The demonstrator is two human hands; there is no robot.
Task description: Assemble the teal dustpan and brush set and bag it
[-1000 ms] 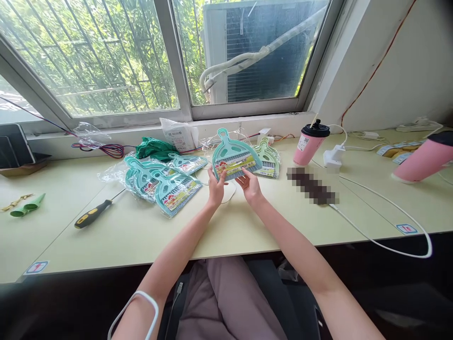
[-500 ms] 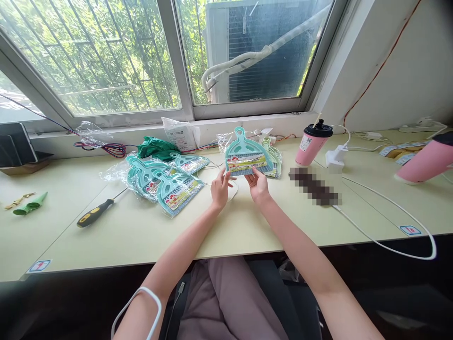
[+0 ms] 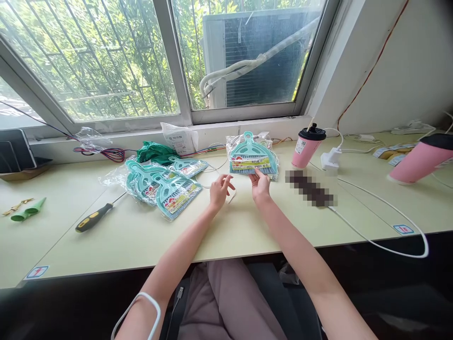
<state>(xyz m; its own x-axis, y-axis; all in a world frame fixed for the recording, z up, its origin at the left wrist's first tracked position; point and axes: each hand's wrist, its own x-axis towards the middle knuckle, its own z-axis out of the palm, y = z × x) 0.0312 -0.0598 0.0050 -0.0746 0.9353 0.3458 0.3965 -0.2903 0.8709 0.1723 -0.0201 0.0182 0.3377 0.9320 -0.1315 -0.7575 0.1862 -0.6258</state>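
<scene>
1. The packaged dustpan set [image 3: 252,157], a teal pan and brush in clear wrap with a printed label, lies flat on the desk [image 3: 141,236] below the window sill, its handle pointing toward the window.
2. The right hand [image 3: 261,185] is at the near edge of this package. Its fingertips pinch the wrap at the label edge; the package extends away from the hand toward the window.
3. The left hand [image 3: 219,190] is just left of the right hand and clear of the package. Its fingers are loosely spread and curled, holding nothing, with the hand low over the desk surface.
4. A thin white cable [image 3: 222,165] runs across the desk beyond the left hand.
5. A pile of identical packaged sets [image 3: 164,182] lies to the left, well apart from both hands.
6. A screwdriver with a black and yellow handle [image 3: 92,218] lies left of that pile.
7. A green cloth [image 3: 154,151] and a white packet [image 3: 180,138] sit by the sill behind the pile.
8. A pink cup with a black lid [image 3: 306,146] stands right of the held package; a white charger [image 3: 331,159] sits just beyond it.
</scene>
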